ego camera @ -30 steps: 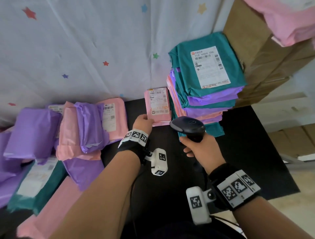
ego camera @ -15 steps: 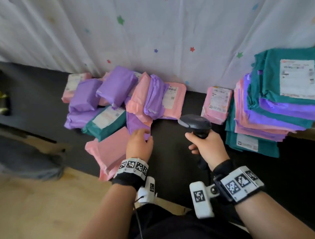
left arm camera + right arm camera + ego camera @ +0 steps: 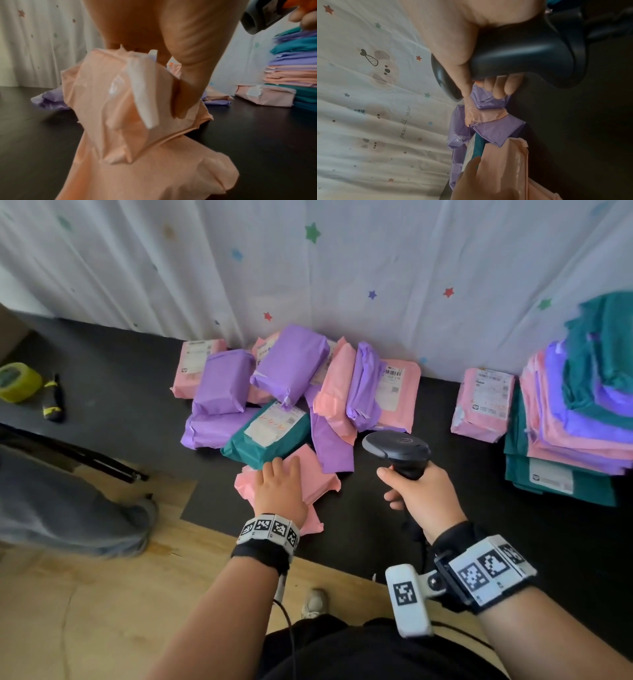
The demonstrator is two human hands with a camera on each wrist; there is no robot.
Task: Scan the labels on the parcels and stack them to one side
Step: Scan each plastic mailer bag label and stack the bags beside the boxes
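Star-printed curtain (image 3: 342,268) is backing a black table (image 3: 411,525). Having left the small pink parcel (image 3: 483,404) beside the sorted stack (image 3: 579,412), the left hand (image 3: 279,491) is now closing fingers and thumb on a label-down pink parcel (image 3: 313,470) at the unsorted pile's (image 3: 291,392) near edge, starting another cycle. Right hand (image 3: 423,498) is gripping the barcode scanner (image 3: 397,448), waiting between pile and stack.

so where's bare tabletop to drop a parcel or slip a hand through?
Bare black tabletop lies between the tape roll and the loose parcel pile, and at the near right below the sorted stack. A narrow lane runs past the lone pink parcel. The pile is crowded.
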